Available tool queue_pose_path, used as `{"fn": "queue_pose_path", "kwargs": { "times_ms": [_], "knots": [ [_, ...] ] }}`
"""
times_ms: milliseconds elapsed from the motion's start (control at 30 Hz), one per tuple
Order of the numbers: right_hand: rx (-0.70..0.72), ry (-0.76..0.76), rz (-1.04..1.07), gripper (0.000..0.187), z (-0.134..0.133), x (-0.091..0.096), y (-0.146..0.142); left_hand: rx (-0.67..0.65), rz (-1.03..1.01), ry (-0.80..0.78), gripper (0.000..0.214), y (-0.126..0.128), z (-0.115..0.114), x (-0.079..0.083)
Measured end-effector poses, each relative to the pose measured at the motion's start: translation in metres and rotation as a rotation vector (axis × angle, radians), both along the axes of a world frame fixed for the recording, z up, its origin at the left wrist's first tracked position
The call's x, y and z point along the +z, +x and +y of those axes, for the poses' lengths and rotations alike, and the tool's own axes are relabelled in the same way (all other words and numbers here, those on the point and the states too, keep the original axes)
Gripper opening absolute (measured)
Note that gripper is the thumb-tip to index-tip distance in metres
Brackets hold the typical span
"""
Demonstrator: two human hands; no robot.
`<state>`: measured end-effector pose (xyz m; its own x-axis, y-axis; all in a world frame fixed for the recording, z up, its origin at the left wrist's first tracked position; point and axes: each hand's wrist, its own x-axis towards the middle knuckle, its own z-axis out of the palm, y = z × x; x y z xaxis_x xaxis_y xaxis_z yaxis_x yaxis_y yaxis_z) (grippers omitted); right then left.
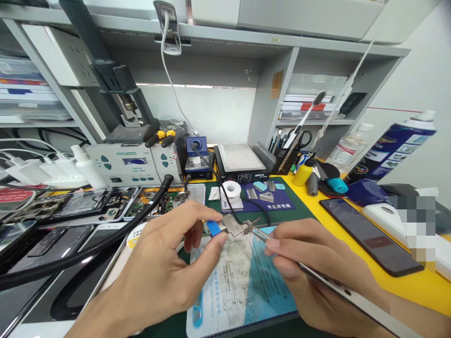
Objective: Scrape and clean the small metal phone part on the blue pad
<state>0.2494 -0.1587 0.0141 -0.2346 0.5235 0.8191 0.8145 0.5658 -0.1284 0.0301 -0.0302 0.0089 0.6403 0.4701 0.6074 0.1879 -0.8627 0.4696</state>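
Note:
My left hand point(165, 263) pinches a small blue tab point(213, 228) between thumb and fingers. From the tab a thin silvery metal plate point(231, 226) juts out to the right. Closed around metal tweezers point(338, 287), my right hand point(313, 258) points their tips at a small intricate metal piece point(248, 227) by the plate's right end. Whether that piece is gripped by the tips or joined to the plate, I cannot tell. Both hands are above a stained, printed blue-and-white pad point(229, 286).
Behind the hands are a solder spool point(231, 190), a heating plate point(241, 157) and a soldering station point(139, 162). A thick black hose point(141, 216) crosses opened phones at left. A dark phone point(369, 234) lies right, near a spray can point(391, 145).

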Motion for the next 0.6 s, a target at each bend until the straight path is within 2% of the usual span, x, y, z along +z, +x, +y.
{"fn": "queue_pose_path", "kwargs": {
  "times_ms": [600],
  "knots": [
    [-0.046, 0.022, -0.024, 0.014, -0.0009, -0.0029, -0.0014, 0.014, 0.005, -0.03, 0.01, 0.0006, -0.0011, 0.0008]
  ]
}}
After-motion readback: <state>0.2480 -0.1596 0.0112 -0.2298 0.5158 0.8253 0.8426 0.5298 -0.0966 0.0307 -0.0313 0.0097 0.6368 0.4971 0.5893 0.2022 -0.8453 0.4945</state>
